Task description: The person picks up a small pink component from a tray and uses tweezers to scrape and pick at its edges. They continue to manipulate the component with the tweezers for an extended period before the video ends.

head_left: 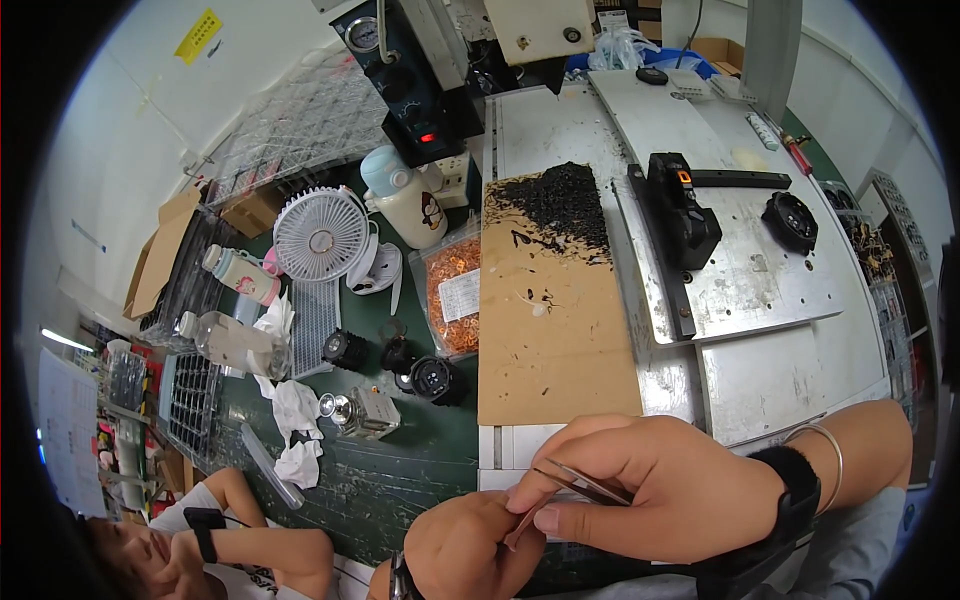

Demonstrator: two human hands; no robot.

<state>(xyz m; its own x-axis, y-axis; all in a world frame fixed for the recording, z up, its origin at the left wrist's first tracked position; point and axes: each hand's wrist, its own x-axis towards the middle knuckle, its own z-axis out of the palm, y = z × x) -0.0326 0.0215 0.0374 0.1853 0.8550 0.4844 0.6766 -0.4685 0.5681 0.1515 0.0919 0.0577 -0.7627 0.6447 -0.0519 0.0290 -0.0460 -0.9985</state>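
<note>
My right hand [665,485] comes in from the lower right, its fingers closed around metal tweezers [580,484]. Its thumb and index fingertip meet the fingers of my left hand [455,548], which is curled shut just to the left. Between the two hands a small reddish-brown piece [514,538] shows; I cannot make out what it is. Just beyond my hands lies a tan board [555,345], with a heap of small black parts [565,205] on its far end.
At right, a metal plate [770,290] bears a black fixture [685,215] and a round black part [790,222]. Left stand a white fan [320,235], a bottle [408,200], a bag of orange parts [455,275] and a glass dispenser [368,412]. Another person [240,550] sits at lower left.
</note>
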